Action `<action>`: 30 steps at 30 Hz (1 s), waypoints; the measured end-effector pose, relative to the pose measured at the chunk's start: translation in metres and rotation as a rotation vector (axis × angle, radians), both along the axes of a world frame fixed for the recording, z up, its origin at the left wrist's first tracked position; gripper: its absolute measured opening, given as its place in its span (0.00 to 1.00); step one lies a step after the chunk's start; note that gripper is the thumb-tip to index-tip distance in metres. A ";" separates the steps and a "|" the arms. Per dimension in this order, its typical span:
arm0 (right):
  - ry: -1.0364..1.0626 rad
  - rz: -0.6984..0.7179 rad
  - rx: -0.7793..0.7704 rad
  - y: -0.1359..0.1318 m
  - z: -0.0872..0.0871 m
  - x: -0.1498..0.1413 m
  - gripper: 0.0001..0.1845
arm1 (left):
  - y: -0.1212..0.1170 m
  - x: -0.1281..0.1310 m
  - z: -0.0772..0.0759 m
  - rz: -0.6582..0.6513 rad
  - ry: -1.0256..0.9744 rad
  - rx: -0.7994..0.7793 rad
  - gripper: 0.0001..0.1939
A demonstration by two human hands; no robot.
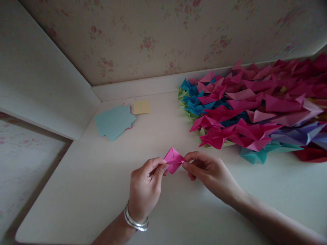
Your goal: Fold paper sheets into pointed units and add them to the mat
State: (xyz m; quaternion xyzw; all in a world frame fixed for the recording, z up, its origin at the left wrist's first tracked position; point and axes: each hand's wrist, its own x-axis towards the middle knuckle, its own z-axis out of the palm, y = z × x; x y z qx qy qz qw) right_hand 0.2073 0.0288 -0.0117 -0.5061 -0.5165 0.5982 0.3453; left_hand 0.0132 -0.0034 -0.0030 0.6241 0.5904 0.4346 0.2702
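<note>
A small pink origami paper [173, 162], folded to a diamond shape with creases across its face, is held between my two hands above the white table. My left hand [146, 185] pinches its left corner between thumb and fingers; a silver bangle circles that wrist. On the other side, my right hand [204, 172] grips the right corner with thumb and forefinger, its remaining fingers curled under. Both hands are closed on the paper, and the fingertips behind it are partly hidden.
A large heap of folded paper pieces [245, 109] in pink, blue, green and purple covers the table's right side. Light blue paper sheets [114, 120] and a yellow sheet [142, 107] lie at the back left. Behind the white table [76, 190] stands a floral wall [153, 44].
</note>
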 end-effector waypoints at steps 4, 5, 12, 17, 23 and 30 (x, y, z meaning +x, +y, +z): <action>0.013 -0.009 0.008 0.000 -0.001 -0.002 0.09 | -0.001 0.000 0.000 -0.008 0.018 0.005 0.02; 0.020 -0.010 0.012 0.000 -0.001 -0.002 0.09 | -0.001 0.000 -0.001 -0.012 0.019 0.006 0.02; 0.048 0.045 0.011 0.001 -0.003 0.000 0.11 | -0.001 -0.001 -0.003 -0.025 0.014 0.013 0.02; 0.075 0.063 0.013 0.002 -0.002 0.001 0.12 | 0.000 -0.001 -0.003 -0.014 -0.107 -0.072 0.03; 0.078 0.061 0.033 0.000 -0.001 -0.002 0.15 | 0.003 0.001 -0.001 -0.047 -0.367 -0.263 0.06; 0.210 0.035 0.024 -0.007 -0.001 -0.006 0.13 | 0.004 0.004 0.000 -0.113 -0.558 -0.365 0.07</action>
